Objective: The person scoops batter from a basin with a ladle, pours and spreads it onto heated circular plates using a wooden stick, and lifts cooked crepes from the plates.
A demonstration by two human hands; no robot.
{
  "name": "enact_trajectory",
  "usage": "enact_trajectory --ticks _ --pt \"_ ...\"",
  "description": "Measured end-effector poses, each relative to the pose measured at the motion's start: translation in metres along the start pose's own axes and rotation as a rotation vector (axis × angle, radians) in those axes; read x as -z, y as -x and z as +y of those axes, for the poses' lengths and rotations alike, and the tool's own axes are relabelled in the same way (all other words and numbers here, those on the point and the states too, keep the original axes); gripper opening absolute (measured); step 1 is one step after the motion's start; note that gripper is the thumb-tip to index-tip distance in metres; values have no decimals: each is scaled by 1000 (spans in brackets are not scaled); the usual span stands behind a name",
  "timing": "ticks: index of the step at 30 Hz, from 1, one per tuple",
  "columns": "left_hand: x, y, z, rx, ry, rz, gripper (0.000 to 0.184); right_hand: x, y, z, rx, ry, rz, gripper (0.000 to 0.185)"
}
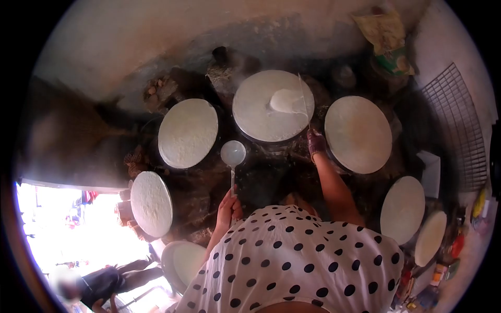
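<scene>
My left hand (228,209) is closed around the handle of a ladle (233,153), whose round bowl holds whitish liquid just in front of the middle round griddle. My right hand (316,142), in a dark purple glove, grips a long thin stick (303,99). The stick reaches across the right part of the middle griddle (255,109), which is covered in pale batter. Beside the stick lies a brighter white pool of batter (287,100). Whether the stick presses on the surface, I cannot tell.
White-topped round griddles stand at left (188,133), far left (151,204), right (358,134) and far right (402,210). A pot of white liquid (185,263) sits by my left side. A wire rack (456,128) leans on the right wall. Another person (104,284) is at lower left.
</scene>
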State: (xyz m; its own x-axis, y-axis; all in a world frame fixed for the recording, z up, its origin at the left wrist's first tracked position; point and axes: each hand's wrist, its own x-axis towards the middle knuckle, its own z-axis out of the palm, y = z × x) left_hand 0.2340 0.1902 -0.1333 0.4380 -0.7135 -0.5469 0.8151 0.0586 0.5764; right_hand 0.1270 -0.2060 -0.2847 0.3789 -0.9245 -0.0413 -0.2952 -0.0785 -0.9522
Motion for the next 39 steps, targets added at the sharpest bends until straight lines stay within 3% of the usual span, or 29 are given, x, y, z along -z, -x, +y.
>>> enact_trajectory --ticks 2,6,7,8,11,12,14,15,16,19,20,22,24,26,27,28,29,30,31,32,33,34,36,37,38,39 --pt "4 1 -2 -3 -18 6 36 0 15 3 -51 59 -150 38" --pt "-2 -6 5 44 -109 45 35 14 23 -44 54 193 -187 36" --pt "-7 -9 9 64 -159 77 34 15 24 -73 -161 166 -148 39" --pt "-5 -17 11 65 -154 84 34 12 23 -69 -163 169 -156 39" --pt "2 -56 16 85 -436 35 39 6 23 -50 247 426 -273 40" --pt "1 -70 19 76 -476 31 39 9 27 -47 249 432 -275 40" --pt "-2 -104 27 34 -530 23 41 19 50 -38 102 738 -366 40" --pt "-6 -120 33 -17 -582 22 38 20 54 -5 301 862 -330 40" --pt "-11 -135 37 -65 -634 25 35 28 64 2 301 871 -347 40" --pt "-32 -165 44 -139 -669 85 23 33 96 1 300 778 29 42" --pt "-34 -175 41 -168 -656 84 17 17 105 -1 309 785 10 42" --pt "-45 -188 33 -197 -629 98 12 -25 123 5 -54 740 -69 40" --pt "-60 -194 23 -169 -643 182 11 -76 126 19 130 491 -87 39" --pt "-57 -211 10 -263 -644 176 13 -81 126 -41 -55 443 -261 42" --pt "-65 -208 16 -167 -308 191 16 -82 109 -34 -240 252 -365 44" --pt "-43 -209 37 156 7 -60 14 -71 101 -29 -195 131 -367 44" --pt "-35 -179 51 132 100 -193 14 -61 93 -24 -151 9 -375 45" --pt "-41 -145 62 94 193 -333 19 -54 83 -10 117 86 -170 44" --pt "-49 -124 65 94 185 -337 19 -48 77 -19 83 98 -113 43" --pt "-54 -104 64 -52 37 -198 24 -37 77 -28 35 116 -57 42" --pt "-58 -97 63 -208 -105 -64 29 -51 63 23 47 329 -97 42" --pt "-55 -100 66 -212 -103 -67 29 -56 62 20 52 330 -95 42" --pt "-40 -107 76 -66 -52 -121 31 -71 65 7 489 402 -337 42" --pt "-35 -104 78 -21 -46 -92 30 -62 68 -25 313 467 -482 45" --pt "-28 -96 78 -28 -43 -89 30 -58 72 -19 320 466 -487 45" --pt "-19 -84 74 -4 -82 -59 30 -46 79 -7 -5 217 -282 45"
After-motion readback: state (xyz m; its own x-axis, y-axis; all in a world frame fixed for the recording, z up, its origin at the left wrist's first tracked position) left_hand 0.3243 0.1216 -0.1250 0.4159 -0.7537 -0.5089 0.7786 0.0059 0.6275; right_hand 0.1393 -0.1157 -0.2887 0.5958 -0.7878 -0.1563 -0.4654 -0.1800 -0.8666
